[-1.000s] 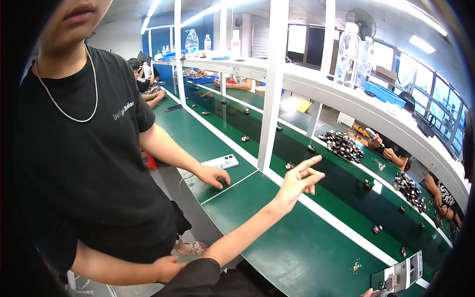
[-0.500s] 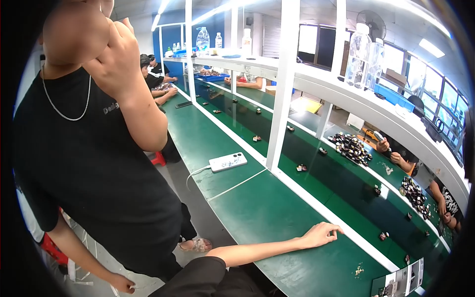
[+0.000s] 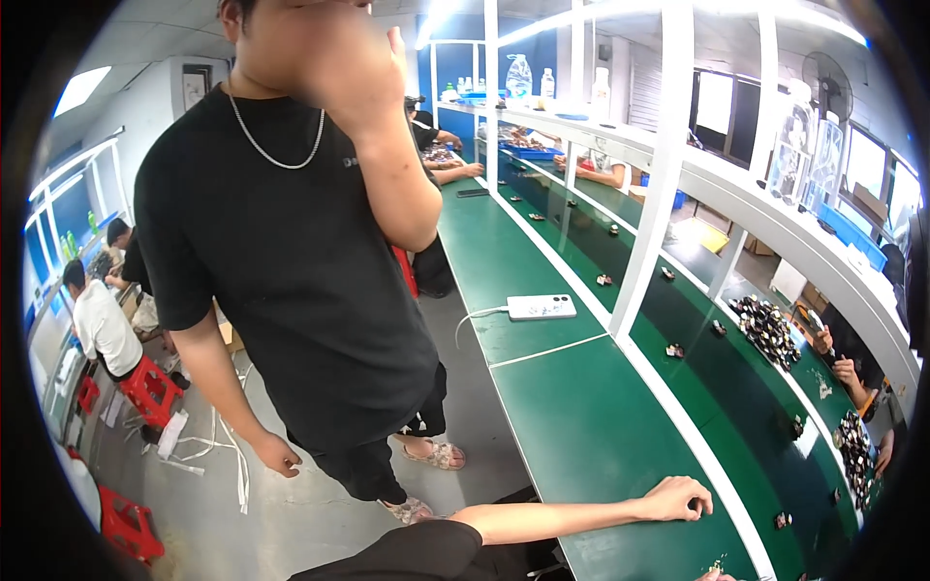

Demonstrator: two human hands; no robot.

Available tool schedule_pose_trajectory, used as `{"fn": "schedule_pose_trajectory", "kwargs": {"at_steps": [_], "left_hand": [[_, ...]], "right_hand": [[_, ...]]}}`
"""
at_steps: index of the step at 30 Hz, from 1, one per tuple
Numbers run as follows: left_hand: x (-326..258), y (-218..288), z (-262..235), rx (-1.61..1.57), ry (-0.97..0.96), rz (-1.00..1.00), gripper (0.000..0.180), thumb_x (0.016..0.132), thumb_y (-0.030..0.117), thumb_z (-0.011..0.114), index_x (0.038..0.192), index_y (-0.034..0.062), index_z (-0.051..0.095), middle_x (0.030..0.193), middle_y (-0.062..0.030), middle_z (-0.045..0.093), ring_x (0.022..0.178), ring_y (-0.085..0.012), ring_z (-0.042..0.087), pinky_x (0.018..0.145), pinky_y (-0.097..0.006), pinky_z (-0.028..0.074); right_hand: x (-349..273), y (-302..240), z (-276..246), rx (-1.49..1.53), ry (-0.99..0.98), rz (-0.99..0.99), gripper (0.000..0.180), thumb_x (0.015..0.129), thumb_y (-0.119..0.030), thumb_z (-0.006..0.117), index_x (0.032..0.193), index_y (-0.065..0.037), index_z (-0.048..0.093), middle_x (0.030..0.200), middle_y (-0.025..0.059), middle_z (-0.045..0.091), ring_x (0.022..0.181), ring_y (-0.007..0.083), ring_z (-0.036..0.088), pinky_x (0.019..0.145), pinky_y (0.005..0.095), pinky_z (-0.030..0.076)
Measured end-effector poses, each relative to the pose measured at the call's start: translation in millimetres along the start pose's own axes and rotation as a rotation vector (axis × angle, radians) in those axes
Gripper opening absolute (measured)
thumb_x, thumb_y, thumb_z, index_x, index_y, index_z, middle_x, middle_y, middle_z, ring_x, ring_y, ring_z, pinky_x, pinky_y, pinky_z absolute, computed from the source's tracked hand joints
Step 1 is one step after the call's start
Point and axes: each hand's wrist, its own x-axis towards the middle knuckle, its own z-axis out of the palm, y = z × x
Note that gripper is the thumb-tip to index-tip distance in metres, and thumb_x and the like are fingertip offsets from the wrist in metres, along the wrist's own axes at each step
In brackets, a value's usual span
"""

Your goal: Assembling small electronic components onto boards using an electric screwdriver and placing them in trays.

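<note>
The left hand [image 3: 678, 499] rests on the green table [image 3: 596, 426], half open and loosely curled. The right hand [image 3: 715, 576] barely shows at the lower edge, just beside pale scraps [image 3: 717, 565] on the table; its opening and any grip cannot be told.

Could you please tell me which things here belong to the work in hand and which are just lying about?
Likely work things:
small dark parts on the belt
piles of dark parts beyond it
green table below the left hand

Seemingly just lying about:
white phone with its cable
clear bottles on the shelf
</note>
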Motion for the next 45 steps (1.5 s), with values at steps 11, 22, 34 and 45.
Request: {"fn": "schedule_pose_trajectory", "kwargs": {"at_steps": [11, 22, 34, 45], "left_hand": [[-5, -3, 14, 0.023, 0.049, 0.079, 0.014, 0.074, 0.003, 0.07, 0.087, 0.0024, 0.074, 0.08, -0.0051, 0.071, 0.077, -0.0213, 0.067, 0.074, -0.036, 0.052], [3, 0, 18, 0.014, -0.031, 0.141, 0.004, 0.074, 0.005, 0.071, 0.076, 0.0009, 0.071, 0.076, -0.0075, 0.067, 0.072, -0.0241, 0.066, 0.068, -0.037, 0.052], [-15, 7, 21, 0.091, 0.042, 0.163, 0.003, 0.075, 0.007, 0.068, 0.074, 0.0042, 0.068, 0.074, -0.0064, 0.066, 0.072, -0.0234, 0.066, 0.069, -0.037, 0.051], [10, 10, -18, 0.319, -0.043, 0.163, 0.008, 0.081, 0.01, 0.076, 0.089, 0.0105, 0.076, 0.083, -0.0045, 0.071, 0.073, -0.0175, 0.07, 0.064, -0.03, 0.054]], "right_hand": [[8, -23, -12, 0.245, 0.092, 0.245, 0.02, 0.096, -0.015, 0.068, 0.087, 0.0, 0.058, 0.065, 0.0074, 0.056, 0.048, 0.0143, 0.047, 0.045, 0.0282, 0.039], [11, -19, -8, 0.301, 0.104, 0.291, 0.021, 0.094, -0.015, 0.073, 0.088, -0.001, 0.058, 0.064, 0.0066, 0.054, 0.049, 0.0147, 0.046, 0.048, 0.0288, 0.039], [2, -28, -17, 0.25, 0.041, 0.221, 0.022, 0.094, -0.015, 0.072, 0.086, 0.0, 0.059, 0.062, 0.0069, 0.055, 0.049, 0.0162, 0.047, 0.05, 0.0313, 0.042], [-8, -7, 8, 0.475, 0.096, 0.147, 0.021, 0.093, -0.01, 0.058, 0.101, -0.007, 0.039, 0.071, 0.0079, 0.047, 0.042, 0.0112, 0.039, 0.039, 0.0273, 0.038]]}}
